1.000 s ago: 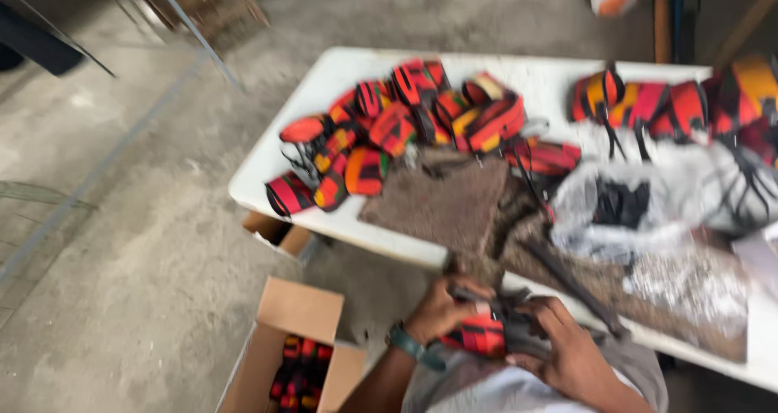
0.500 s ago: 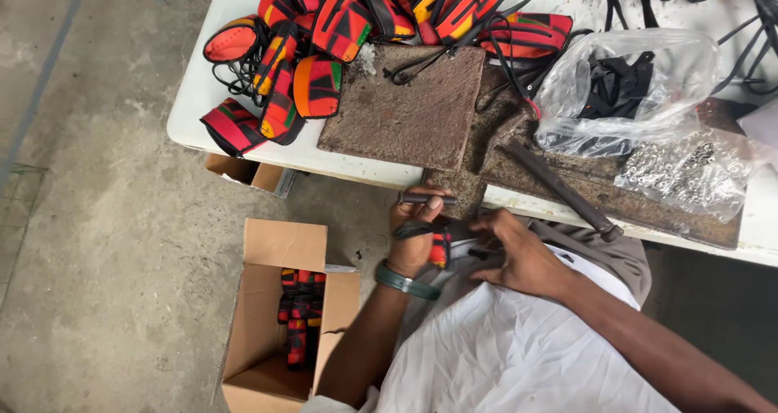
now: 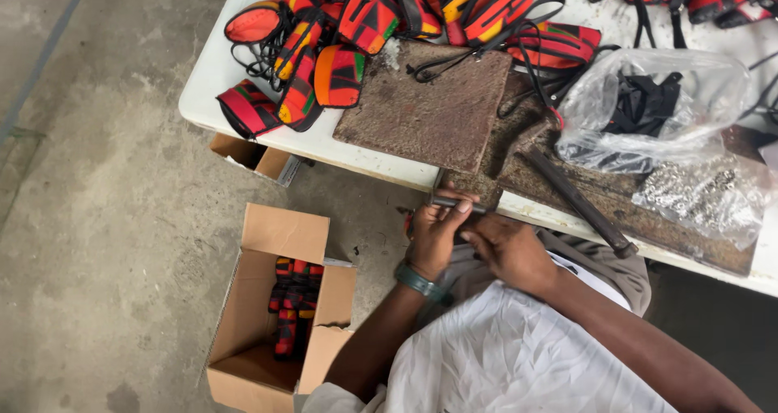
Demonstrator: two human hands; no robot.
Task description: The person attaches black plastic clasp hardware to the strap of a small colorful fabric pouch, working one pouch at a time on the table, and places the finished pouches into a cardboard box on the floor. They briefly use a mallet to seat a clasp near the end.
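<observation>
Head view: left hand grips a thin dark metal rod at the white surface edge, below the rough brown slab; right hand curls closed beside it, contents hidden.

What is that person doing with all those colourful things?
A person sits at the edge of a white table. The left hand holds a thin dark metal rod, and the right hand is pressed close beside it. A heap of red, orange and black fabric pouches lies on the table, and more sit in a cardboard box on the floor.
</observation>
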